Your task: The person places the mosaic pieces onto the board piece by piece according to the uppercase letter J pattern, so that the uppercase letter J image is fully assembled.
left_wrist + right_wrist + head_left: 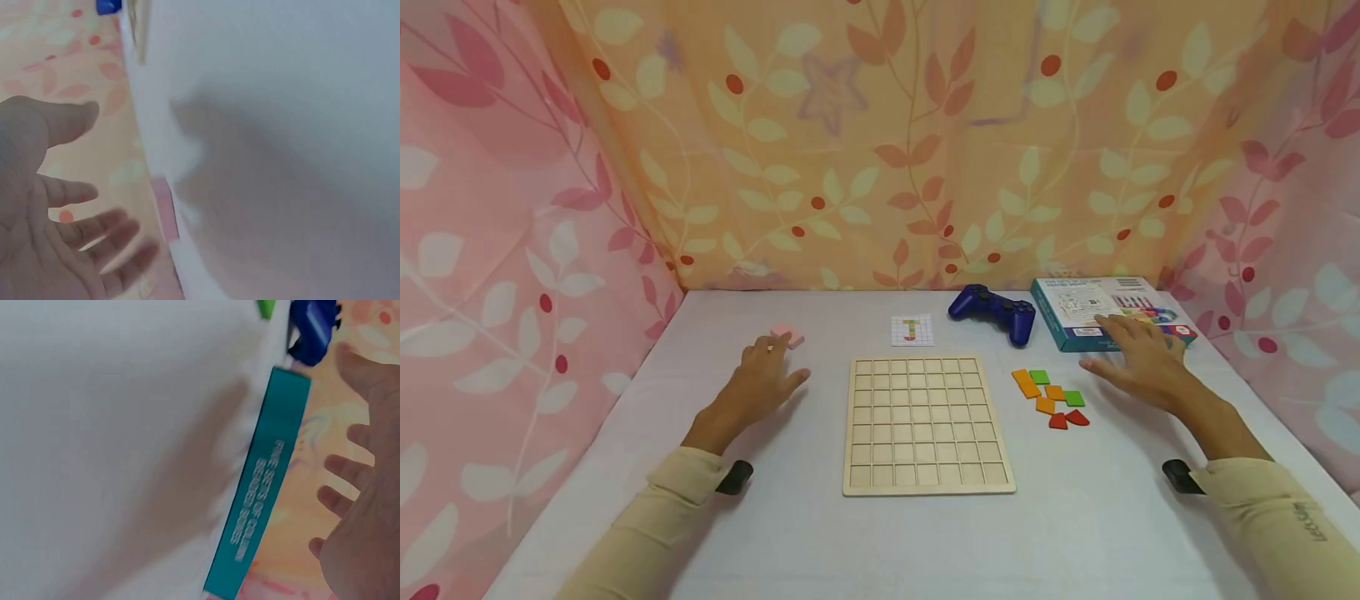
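My left hand point(763, 375) hovers over the left part of the table, fingers spread and relaxed, with nothing in it. Just past its fingertips lies a small pink block point(790, 332), also visible in the left wrist view as a pink block point(165, 209) apart from the fingers. On the other side, my right hand point(1138, 358) hangs over the near edge of a teal-sided box point(1078, 312), its fingers extended and holding nothing. In the right wrist view a gap separates those fingers from the box point(257, 487).
A wooden grid board point(925, 429) lies in the middle. Right of it are several orange tiles point(1026, 383), two green tiles point(1040, 377) and two red pieces point(1077, 417). Behind it lie a pattern card point(912, 330) and a blue game controller point(992, 310). Patterned cloth point(850, 167) surrounds the table.
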`<state>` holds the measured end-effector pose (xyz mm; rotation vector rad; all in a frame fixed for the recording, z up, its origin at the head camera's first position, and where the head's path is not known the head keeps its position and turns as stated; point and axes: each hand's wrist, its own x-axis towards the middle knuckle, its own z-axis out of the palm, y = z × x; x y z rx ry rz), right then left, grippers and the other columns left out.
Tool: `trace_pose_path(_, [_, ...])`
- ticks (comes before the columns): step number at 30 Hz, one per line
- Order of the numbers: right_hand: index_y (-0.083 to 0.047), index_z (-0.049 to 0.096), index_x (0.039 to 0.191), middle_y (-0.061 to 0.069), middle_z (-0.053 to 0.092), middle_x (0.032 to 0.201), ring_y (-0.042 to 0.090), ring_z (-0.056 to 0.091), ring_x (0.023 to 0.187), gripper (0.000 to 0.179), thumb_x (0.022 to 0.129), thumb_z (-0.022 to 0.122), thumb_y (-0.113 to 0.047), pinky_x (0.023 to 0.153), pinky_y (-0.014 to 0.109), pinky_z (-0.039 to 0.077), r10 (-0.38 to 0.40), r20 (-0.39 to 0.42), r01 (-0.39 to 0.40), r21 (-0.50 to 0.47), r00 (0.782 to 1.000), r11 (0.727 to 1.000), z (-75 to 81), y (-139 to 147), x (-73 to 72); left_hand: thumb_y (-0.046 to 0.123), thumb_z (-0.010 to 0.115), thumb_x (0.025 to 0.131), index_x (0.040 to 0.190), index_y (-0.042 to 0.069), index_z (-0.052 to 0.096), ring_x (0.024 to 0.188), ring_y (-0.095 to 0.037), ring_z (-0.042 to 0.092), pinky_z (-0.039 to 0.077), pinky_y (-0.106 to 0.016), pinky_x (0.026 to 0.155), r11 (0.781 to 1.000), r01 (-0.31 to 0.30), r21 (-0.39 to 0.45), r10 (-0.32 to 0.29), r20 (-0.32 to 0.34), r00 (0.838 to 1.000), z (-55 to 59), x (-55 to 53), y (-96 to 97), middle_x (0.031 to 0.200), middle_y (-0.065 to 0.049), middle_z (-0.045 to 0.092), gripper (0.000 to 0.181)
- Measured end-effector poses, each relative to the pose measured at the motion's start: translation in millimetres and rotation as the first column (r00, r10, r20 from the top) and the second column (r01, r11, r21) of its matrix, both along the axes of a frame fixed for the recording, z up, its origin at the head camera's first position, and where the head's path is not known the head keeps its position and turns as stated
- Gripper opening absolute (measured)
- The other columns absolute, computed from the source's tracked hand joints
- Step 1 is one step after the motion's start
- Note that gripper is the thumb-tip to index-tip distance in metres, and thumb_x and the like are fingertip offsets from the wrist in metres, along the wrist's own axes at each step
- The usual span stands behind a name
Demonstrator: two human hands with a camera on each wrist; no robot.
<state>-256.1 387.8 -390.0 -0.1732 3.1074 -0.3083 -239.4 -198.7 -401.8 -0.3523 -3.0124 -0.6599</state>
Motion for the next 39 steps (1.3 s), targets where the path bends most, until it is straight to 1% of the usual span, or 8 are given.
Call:
trace_pose_path(3, [-0.011, 0.03, 0.166, 0.035, 0.021, 0.166, 0.068, 0.011, 0.145, 0.1, 0.092, 0.066, -0.069, 0.106, 0.097, 0.003, 0.022, 0.025, -0.021, -0.023, 0.999, 1.0, 0.7, -15.9, -1.1, 0.029, 0.065, 0.105, 0.155, -0.007, 0.044, 0.131, -0.052, 0.052, 0.051, -0.066, 0.108, 0.988, 0.015, 0.153, -0.019, 0.028, 0.999, 0.1, -0.6, 9.0, 0.145, -0.036, 0.048, 0.065])
trace_pose_path(7, [-0.009, 0.044, 0.16, 0.035, 0.035, 0.162, 0.067, 0.018, 0.145, 0.095, 0.09, 0.069, -0.068, 0.106, 0.097, 0.007, 0.057, 0.057, -0.054, -0.051, 0.997, 0.997, -0.5, -37.4, -2.5, 0.022, 0.069, 0.102, 0.147, -0.008, 0.054, 0.118, -0.042, 0.068, 0.061, -0.055, 0.098, 0.953, 0.029, 0.301, -0.054, 0.073, 0.996, 2.5, 2.1, 23.8, 0.133, -0.028, 0.064, 0.057])
trace_pose_path(15, [-0.008, 0.066, 0.142, 0.024, 0.064, 0.139, 0.051, 0.042, 0.134, 0.072, 0.091, 0.074, -0.058, 0.099, 0.074, 0.033, 0.158, 0.082, -0.145, -0.148, 0.984, 0.978, -5.7, -73.9, -3.2, 0.025, 0.075, 0.098, 0.143, -0.004, 0.061, 0.096, -0.024, 0.076, 0.063, -0.038, 0.084, 0.915, -0.018, 0.403, -0.089, 0.244, 0.966, -0.2, 9.8, 51.3, 0.126, -0.018, 0.069, 0.056])
trace_pose_path(18, [-0.008, 0.071, 0.137, 0.015, 0.071, 0.129, 0.043, 0.048, 0.127, 0.067, 0.091, 0.076, -0.056, 0.091, 0.061, 0.038, 0.184, 0.082, -0.169, -0.162, 0.979, 0.972, -9.5, -84.6, -5.0, 0.025, 0.078, 0.096, 0.143, -0.005, 0.06, 0.092, -0.021, 0.075, 0.063, -0.034, 0.081, 0.907, -0.048, 0.418, -0.081, 0.285, 0.955, -3.5, 11.1, 56.6, 0.126, -0.018, 0.068, 0.059])
trace_pose_path(20, [-0.008, 0.073, 0.134, 0.012, 0.073, 0.125, 0.039, 0.05, 0.123, 0.065, 0.09, 0.077, -0.056, 0.087, 0.056, 0.039, 0.194, 0.083, -0.179, -0.165, 0.977, 0.97, -11.5, -90.5, -6.2, 0.026, 0.079, 0.095, 0.143, -0.005, 0.061, 0.096, -0.02, 0.073, 0.062, -0.033, 0.081, 0.914, -0.061, 0.4, -0.065, 0.294, 0.954, -6.3, 11.0, 58.7, 0.125, -0.016, 0.068, 0.06])
trace_pose_path(25, [-0.01, 0.075, 0.13, 0.009, 0.074, 0.117, 0.037, 0.052, 0.12, 0.056, 0.09, 0.08, -0.048, 0.087, 0.055, 0.039, 0.202, 0.086, -0.185, -0.177, 0.976, 0.967, -15.5, -99.5, -8.6, 0.026, 0.08, 0.094, 0.143, -0.005, 0.06, 0.105, -0.023, 0.067, 0.061, -0.033, 0.082, 0.921, -0.075, 0.382, -0.052, 0.311, 0.949, -10.3, 10.6, 61.3, 0.123, -0.013, 0.068, 0.062])
trace_pose_path(33, [-0.013, 0.077, 0.127, -0.001, 0.074, 0.109, 0.033, 0.054, 0.115, 0.034, 0.093, 0.077, -0.021, 0.084, 0.048, 0.034, 0.245, 0.062, -0.224, -0.236, 0.968, 0.946, -19.9, -105.1, -11.9, 0.018, 0.081, 0.092, 0.142, -0.008, 0.059, 0.097, -0.019, 0.067, 0.065, -0.03, 0.077, 0.886, -0.079, 0.457, -0.101, 0.355, 0.929, -11.9, 12.6, 64.7, 0.122, -0.015, 0.065, 0.061])
trace_pose_path(39, [-0.013, 0.076, 0.128, 0.004, 0.072, 0.109, 0.031, 0.053, 0.112, 0.042, 0.092, 0.082, -0.032, 0.085, 0.047, 0.034, 0.2, 0.093, -0.176, -0.216, 0.975, 0.96, -21.0, -109.6, -12.2, 0.014, 0.083, 0.089, 0.141, -0.009, 0.059, 0.101, -0.021, 0.063, 0.064, -0.028, 0.074, 0.889, -0.074, 0.452, -0.1, 0.349, 0.932, -13.3, 11.8, 67.7, 0.119, -0.014, 0.065, 0.062])
